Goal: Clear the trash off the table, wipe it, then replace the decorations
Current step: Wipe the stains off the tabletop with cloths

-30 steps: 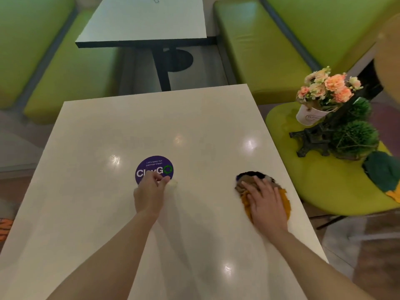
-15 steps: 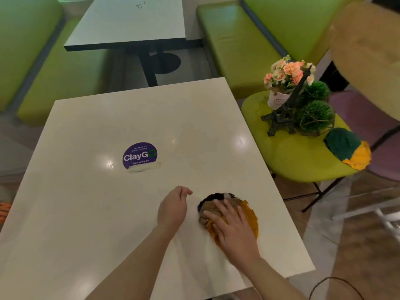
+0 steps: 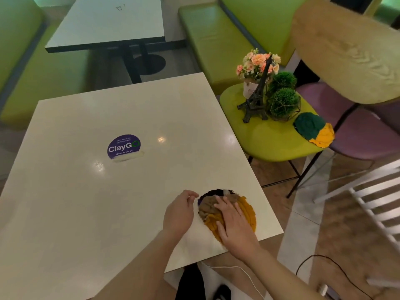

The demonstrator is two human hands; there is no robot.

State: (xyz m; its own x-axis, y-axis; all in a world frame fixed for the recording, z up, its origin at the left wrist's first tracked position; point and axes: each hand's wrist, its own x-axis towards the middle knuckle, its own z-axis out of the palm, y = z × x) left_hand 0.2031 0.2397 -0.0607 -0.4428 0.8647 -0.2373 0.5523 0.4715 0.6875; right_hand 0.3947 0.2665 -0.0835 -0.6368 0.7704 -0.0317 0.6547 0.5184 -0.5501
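Near the table's (image 3: pixel 129 213) right edge, left hand (image 3: pixel 179 215), grip loosely curled, has reached the cloth (image 3: pixel 249 211); right hand (image 3: pixel 234 226) stays flat on it.

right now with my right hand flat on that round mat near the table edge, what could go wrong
1. The mat lies close to the table's right edge; a hard push by the right hand could slide it off onto the floor.
2. The tower, flower pot and green balls crowd together on the green chair; lifting one may tip another.
3. The tape under the sticker looks loose, so a wipe might peel it.
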